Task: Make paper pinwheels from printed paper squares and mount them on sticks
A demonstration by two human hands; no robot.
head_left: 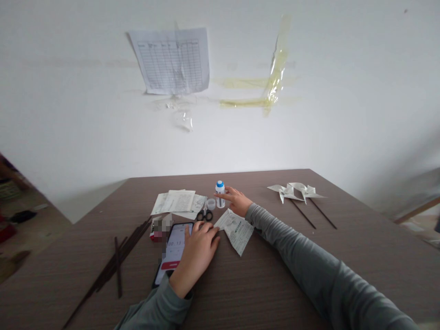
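Note:
My right hand [237,200] reaches to a small white glue bottle [220,202] with a blue cap, which stands upright. One digit stretches across the bottle's front, and the other fingers are at its right side; I cannot tell how firmly they touch. Palm down, my left hand [197,247] lies partly over a phone [174,234] showing a timer, its fingers spread towards a folded piece of printed paper [239,231]. That paper sits below my right wrist. Black-handled scissors [205,214] lie between the hands, beside a clear round piece [211,204], perhaps a cap.
Printed paper sheets [178,201] lie at the back left. Several dark thin sticks [118,256] are spread at left, near a small red-and-white box [157,236], partly blurred. Two paper pinwheels [288,191] on sticks lie at right. A wall [240,142] rises behind the table [275,284].

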